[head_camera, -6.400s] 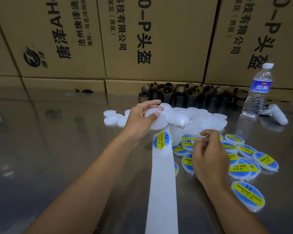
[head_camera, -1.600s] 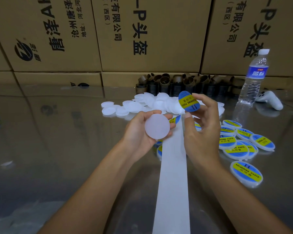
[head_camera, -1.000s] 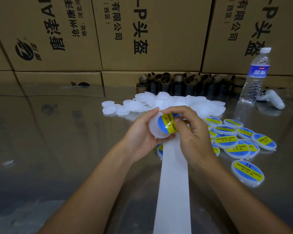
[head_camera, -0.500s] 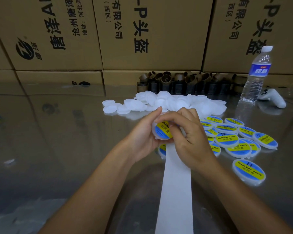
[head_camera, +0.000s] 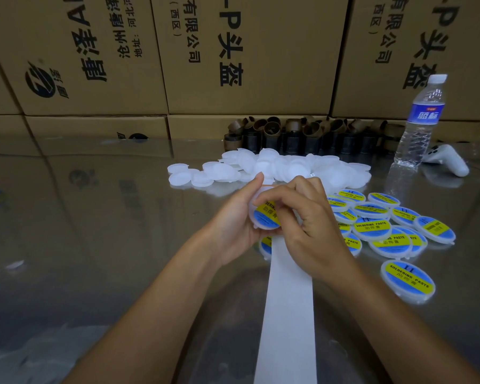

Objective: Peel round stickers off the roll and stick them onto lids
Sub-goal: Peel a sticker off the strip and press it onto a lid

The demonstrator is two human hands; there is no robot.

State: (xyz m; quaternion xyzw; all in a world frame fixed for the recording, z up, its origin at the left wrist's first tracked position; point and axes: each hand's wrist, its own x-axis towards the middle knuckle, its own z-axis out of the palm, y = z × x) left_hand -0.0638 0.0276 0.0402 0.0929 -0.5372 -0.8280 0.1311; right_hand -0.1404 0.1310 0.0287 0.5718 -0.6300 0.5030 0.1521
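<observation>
Labelled lids (head_camera: 408, 278) at right read "SOLDERING PASTE" on yellow band, w/ Chinese chars below. Held lid (head_camera: 263, 217): sticker partly covered, "DERING" + "助焊膏" legible. Cardboard boxes (head_camera: 247, 51) at back carried "-P 头盔" and "有限公司 (西区)", printed sideways. Water bottle (head_camera: 424, 120) had blue label, chars not legible.

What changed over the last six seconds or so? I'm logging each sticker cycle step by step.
The left hand lifted a blank lid from the white pile; the right hand peeled a sticker off the backing strip, carried it over and now presses it onto that lid. The labelled lids, water bottle and boxes stayed put.
</observation>
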